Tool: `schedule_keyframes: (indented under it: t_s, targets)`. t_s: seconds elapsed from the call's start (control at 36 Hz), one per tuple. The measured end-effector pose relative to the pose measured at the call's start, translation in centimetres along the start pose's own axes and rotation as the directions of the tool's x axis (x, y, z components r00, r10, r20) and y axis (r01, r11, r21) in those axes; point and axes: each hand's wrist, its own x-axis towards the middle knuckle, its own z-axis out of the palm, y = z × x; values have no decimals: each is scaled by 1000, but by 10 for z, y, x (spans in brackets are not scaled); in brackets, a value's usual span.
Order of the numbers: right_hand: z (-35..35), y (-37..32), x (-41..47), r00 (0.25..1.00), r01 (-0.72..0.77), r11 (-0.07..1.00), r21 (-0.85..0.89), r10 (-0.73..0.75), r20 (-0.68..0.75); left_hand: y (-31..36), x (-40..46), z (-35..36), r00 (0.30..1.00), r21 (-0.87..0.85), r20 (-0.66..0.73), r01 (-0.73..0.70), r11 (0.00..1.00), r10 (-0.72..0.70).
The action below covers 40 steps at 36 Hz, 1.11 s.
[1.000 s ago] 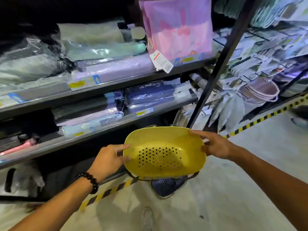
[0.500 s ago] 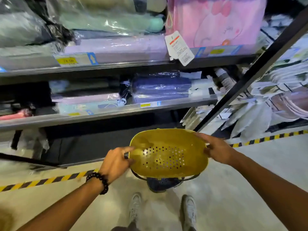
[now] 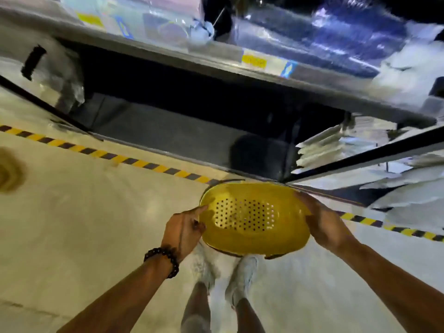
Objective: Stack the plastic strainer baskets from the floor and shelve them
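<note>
Perforated yellow plastic, smooth and oval: the strainer basket (image 3: 252, 219), which we hold above the pale floor (image 3: 96, 224), left hand (image 3: 183, 233) pinching one rim, right hand (image 3: 323, 224) gripping the opposite rim.

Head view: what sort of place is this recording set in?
Probably a shop aisle: metal shelf with yellow price labels, plastic-wrapped goods, and yellow-black hazard tape on the floor.

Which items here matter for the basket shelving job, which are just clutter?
Job:
- yellow strainer basket, held bottom up
- left hand at its left edge
- right hand on its right edge
- dark bottom shelf bay

Clutter:
- wrapped blue packs on the shelf above
- white packets
- striped floor tape
- brown floor stain
</note>
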Motion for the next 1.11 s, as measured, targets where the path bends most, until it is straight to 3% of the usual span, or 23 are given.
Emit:
schedule_keyframes:
  t_s: [0.14, 0.25, 0.36, 0.47, 0.61, 0.72, 0.81, 0.89, 1.03, 1.11]
  targets:
    - [35, 62, 48, 991, 130, 962, -240, -124, 42, -47, 48, 60, 998, -14, 23, 64, 998, -63]
    - [61, 125, 92, 979, 198, 935, -295, -204, 9, -84, 78, 108, 994, -78, 65, 92, 993, -87]
    - [87, 147, 125, 982, 186, 882, -434, -177, 61, -115, 102, 147, 989, -31, 59, 138, 990, -136]
    - [112, 162, 142, 989, 146, 876, -459, -137, 54, -140, 120, 167, 988, 49, 53, 141, 989, -143]
    - [124, 176, 150, 987, 151, 901, -407, -159, 14, -157, 135, 187, 989, 34, 47, 138, 990, -140]
    - [127, 186, 152, 988, 145, 875, -463, -153, 21, -168, 137, 196, 982, -44, 40, 188, 981, -187]
    - [126, 183, 150, 991, 135, 882, -451, -131, 41, -168, 132, 193, 973, -38, 127, 198, 979, -192]
    - [121, 173, 148, 989, 149, 817, -558, -116, 94, -156, 119, 183, 976, 25, 168, 139, 990, -141]
    - [120, 117, 141, 989, 147, 705, -694, -115, 93, -125, 93, 147, 993, 106, 62, 93, 990, -100]
    - [123, 69, 133, 954, 276, 596, -754, -263, 142, -105, 77, 118, 997, 231, -3, 80, 970, -82]
